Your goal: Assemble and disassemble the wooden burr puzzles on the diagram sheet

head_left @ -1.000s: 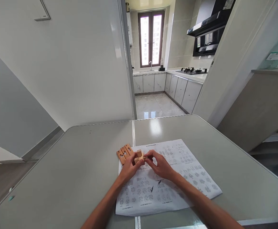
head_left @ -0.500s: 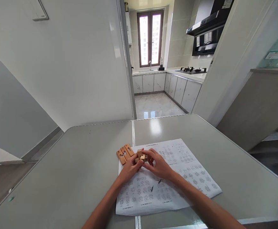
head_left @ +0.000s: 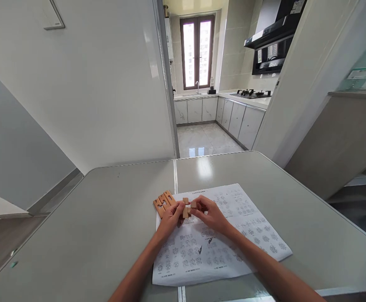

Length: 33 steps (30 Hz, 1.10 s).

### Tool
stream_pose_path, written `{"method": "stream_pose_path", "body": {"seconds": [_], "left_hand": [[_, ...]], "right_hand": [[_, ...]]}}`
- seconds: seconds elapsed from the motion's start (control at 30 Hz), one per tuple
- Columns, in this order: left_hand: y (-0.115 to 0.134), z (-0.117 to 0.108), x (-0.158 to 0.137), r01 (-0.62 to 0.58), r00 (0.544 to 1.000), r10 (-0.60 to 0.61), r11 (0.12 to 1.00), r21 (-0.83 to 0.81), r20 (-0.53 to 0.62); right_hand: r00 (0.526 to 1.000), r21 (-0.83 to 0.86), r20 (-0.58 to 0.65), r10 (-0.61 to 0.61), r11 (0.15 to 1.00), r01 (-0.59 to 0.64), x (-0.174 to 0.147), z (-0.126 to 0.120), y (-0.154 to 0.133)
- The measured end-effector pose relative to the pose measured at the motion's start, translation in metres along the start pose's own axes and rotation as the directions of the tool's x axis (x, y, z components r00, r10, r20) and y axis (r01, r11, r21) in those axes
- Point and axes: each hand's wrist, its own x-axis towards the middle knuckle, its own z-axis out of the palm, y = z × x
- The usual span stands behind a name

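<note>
Small wooden puzzle pieces (head_left: 185, 212) are pinched in the fingers of my left hand (head_left: 171, 217), just above the printed sheet (head_left: 198, 268). My right hand (head_left: 210, 214) grips another wooden piece (head_left: 193, 204), its end showing at the fingertips, close to the right side of those pieces. Fingers cover much of the wood, so I cannot tell how the pieces join. Beside my left hand, several flat wooden pieces (head_left: 159, 207) with dark numbers and cut-out notches lie side by side, partly over the sheet's upper left corner.
The sheet, covered with small diagrams, lies on a grey table (head_left: 113, 235) with a seam (head_left: 175, 176) down its middle. A small green bit (head_left: 14, 264) is near the left edge. Beyond the table, a doorway opens on a kitchen with a stove (head_left: 253, 93).
The wooden cluster between my hands has been turned. My right hand now has a piece slightly apart from those in my left hand. The flat pieces and sheet stay put.
</note>
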Motion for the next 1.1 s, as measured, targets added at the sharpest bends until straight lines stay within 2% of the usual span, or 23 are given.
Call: {"method": "stream_pose_path", "body": {"seconds": [0.2, 0.33, 0.5, 0.67, 0.9, 1.1], "left_hand": [[0.0, 0.001, 0.001, 0.025, 0.997, -0.03, 0.998, -0.061, -0.069], [-0.003, -0.001, 0.002, 0.038, 0.99, -0.052, 0.994, -0.105, -0.13], [-0.001, -0.004, 0.002, 0.052, 0.993, -0.063, 0.992, -0.112, -0.096], [0.002, -0.003, 0.0, 0.024, 0.995, -0.034, 0.994, -0.104, -0.097], [0.006, -0.001, -0.002, -0.012, 0.997, 0.009, 0.999, -0.032, -0.081], [0.0, 0.0, 0.0, -0.029, 0.997, 0.024, 0.997, -0.072, -0.072]], "right_hand": [[0.996, -0.132, -0.054, -0.07, 0.989, 0.062, -0.002, -0.001, -0.003], [0.997, -0.213, -0.057, -0.05, 0.976, 0.036, -0.002, -0.003, 0.001], [1.0, -0.388, -0.012, -0.004, 0.922, -0.001, -0.005, 0.002, 0.009], [1.0, -0.507, -0.024, 0.0, 0.862, -0.012, -0.008, 0.005, 0.013], [0.997, -0.538, -0.076, -0.003, 0.842, -0.038, -0.008, 0.005, 0.016], [0.994, -0.443, -0.105, -0.035, 0.896, -0.015, -0.005, 0.002, 0.011]]}}
